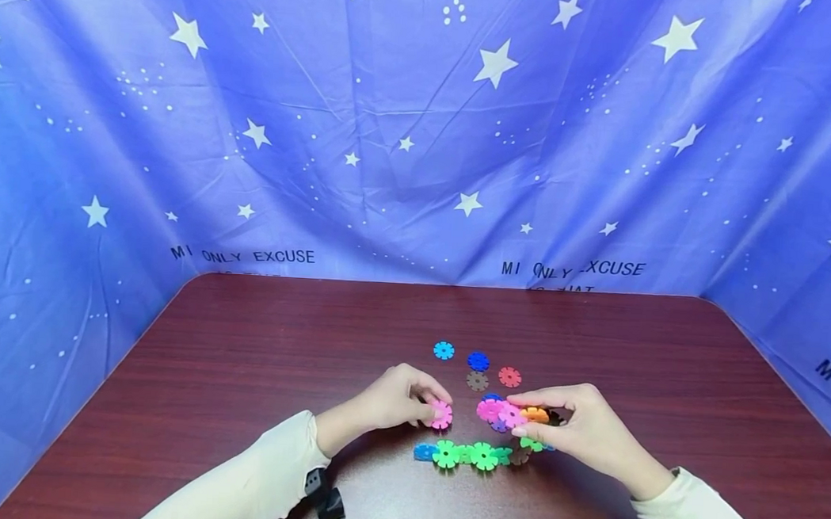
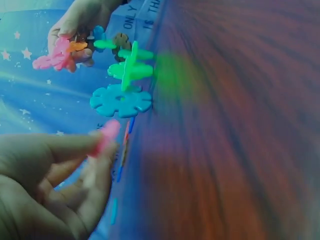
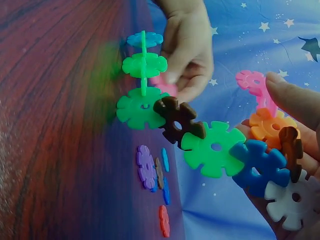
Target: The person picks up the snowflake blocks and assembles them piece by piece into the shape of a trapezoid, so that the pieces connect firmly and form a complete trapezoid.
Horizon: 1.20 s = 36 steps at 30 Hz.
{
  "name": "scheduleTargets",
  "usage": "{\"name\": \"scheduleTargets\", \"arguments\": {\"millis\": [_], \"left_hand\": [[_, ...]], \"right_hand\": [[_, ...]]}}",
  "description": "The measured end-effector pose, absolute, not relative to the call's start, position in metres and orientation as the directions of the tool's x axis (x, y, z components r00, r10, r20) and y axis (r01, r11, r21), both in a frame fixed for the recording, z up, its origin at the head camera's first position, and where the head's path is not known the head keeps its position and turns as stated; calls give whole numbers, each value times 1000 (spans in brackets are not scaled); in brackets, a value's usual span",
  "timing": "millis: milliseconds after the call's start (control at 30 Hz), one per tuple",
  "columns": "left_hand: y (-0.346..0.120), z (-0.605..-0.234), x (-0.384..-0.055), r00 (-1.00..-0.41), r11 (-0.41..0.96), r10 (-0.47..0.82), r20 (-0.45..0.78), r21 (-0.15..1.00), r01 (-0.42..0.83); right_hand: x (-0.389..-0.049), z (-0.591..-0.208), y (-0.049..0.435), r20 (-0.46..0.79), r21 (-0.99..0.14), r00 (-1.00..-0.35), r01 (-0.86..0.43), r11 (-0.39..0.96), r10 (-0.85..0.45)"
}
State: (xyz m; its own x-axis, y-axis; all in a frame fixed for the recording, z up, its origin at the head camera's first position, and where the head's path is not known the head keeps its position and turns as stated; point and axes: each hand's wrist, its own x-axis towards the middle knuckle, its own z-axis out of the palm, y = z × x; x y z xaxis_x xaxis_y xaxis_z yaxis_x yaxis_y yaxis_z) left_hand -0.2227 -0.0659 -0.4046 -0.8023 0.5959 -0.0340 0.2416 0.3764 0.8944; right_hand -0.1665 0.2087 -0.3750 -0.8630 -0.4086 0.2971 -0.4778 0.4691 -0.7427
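Observation:
My left hand (image 1: pixel 401 401) pinches a pink notched flower disc (image 1: pixel 442 415) between thumb and fingertips. To its right, my right hand (image 1: pixel 584 428) grips the pink and orange end of a chain of interlocked flower discs (image 3: pixel 215 150). In the right wrist view the chain curves through an orange disc (image 3: pixel 274 126), a white disc (image 3: pixel 292 200), a blue disc (image 3: pixel 260 169), and brown and green ones. Its far end is a light blue disc (image 2: pixel 121 101), close to the table. The loose pink disc is apart from the chain's pink discs (image 1: pixel 502 412).
Behind the hands, loose discs lie on the dark red table (image 1: pixel 297 324): light blue (image 1: pixel 443 350), dark blue (image 1: pixel 478 362), brown (image 1: pixel 477 381) and red (image 1: pixel 510 377). A purple disc (image 3: pixel 145 167) lies nearer. A starry blue cloth (image 1: pixel 366 129) hangs around the table.

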Motion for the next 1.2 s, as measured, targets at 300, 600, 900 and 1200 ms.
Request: {"name": "scheduleTargets", "arguments": {"millis": [300,600,900,1200], "left_hand": [[-63,-387,-211,-874,170,481,-70,985,15],[-55,-383,-200,-897,29,440,-53,999,-45],[-52,-378,-192,-888,27,448,-103,994,-101],[-51,-374,-194,-889,38,447,-99,995,-92]], "right_hand": [[-167,-373,205,298,-724,-872,-471,504,-387],[-169,-375,201,368,-658,-839,-539,526,-400],[-170,-376,200,394,-645,-823,-565,514,-409],[-170,-376,199,431,-633,-794,-604,484,-428]]}}
